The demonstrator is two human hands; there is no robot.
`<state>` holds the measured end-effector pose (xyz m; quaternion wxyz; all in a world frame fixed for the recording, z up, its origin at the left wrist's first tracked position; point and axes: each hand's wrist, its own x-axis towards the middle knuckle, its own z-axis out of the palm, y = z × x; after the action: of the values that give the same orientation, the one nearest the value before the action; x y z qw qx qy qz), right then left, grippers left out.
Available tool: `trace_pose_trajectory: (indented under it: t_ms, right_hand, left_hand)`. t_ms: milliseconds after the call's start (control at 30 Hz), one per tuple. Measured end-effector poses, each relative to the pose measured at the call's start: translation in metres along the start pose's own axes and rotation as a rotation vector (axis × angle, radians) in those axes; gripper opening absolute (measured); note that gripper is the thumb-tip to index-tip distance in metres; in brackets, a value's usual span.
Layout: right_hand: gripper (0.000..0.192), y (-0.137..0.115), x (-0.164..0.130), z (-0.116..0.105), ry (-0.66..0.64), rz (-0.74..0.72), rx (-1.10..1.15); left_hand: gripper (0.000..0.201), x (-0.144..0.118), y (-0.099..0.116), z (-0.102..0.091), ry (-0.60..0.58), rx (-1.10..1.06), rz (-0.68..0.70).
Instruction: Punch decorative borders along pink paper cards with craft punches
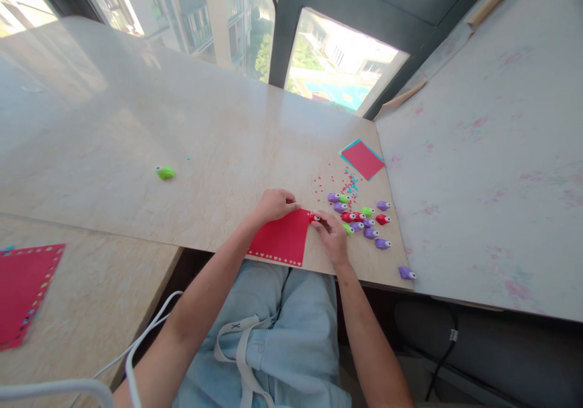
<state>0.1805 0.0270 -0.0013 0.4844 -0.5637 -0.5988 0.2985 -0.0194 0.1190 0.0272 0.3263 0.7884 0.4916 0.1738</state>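
Nearest, pale-blue denim trousers with off-white woven straps (246, 353); at left, a smooth white cable (132, 359). Left, on a marbled cream tabletop (113, 292), a flat red rectangular sheet (30, 292) with small cut-outs along its right edge.

Centre, at the near edge of a second pale, faintly marbled tabletop (218, 147): one smooth red paper sheet (282, 241), a row of small pale cut-outs along its near edge. It lies between the hands. Left hand (276, 204): fingers bent, thumb and fingertips closed on the sheet's far edge. Right hand (331, 233): grasping, between thumb and fingers, a small glossy red rounded punch with a white-and-dark eye (314, 218), set at the sheet's far right corner.

Right of the right hand, a loose cluster of similar glossy purple, red and green eyed punches (371, 234); nearer, by the right edge, one purple punch (407, 272). Farther, scattered red and blue paper bits (350, 184); beyond, a stack of red and blue paper squares (363, 159). Far left, one bright-green eyed punch (164, 172). Farthest, a dark-framed window (286, 31).
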Motion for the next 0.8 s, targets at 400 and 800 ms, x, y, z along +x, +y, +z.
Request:
trace_pose_trajectory:
  t_ms: [400, 800]
  right_hand:
    - [0.019, -0.0011, 0.0007, 0.0010, -0.007, -0.002, 0.002]
    - [0.018, -0.0046, 0.0044, 0.0014, 0.003, -0.017, 0.002]
  left_hand:
    - [0.025, 0.0023, 0.0033, 0.0024, 0.002, 0.039, -0.045]
    - [0.025, 0.0027, 0.0068, 0.0020, -0.009, 0.060, -0.076]
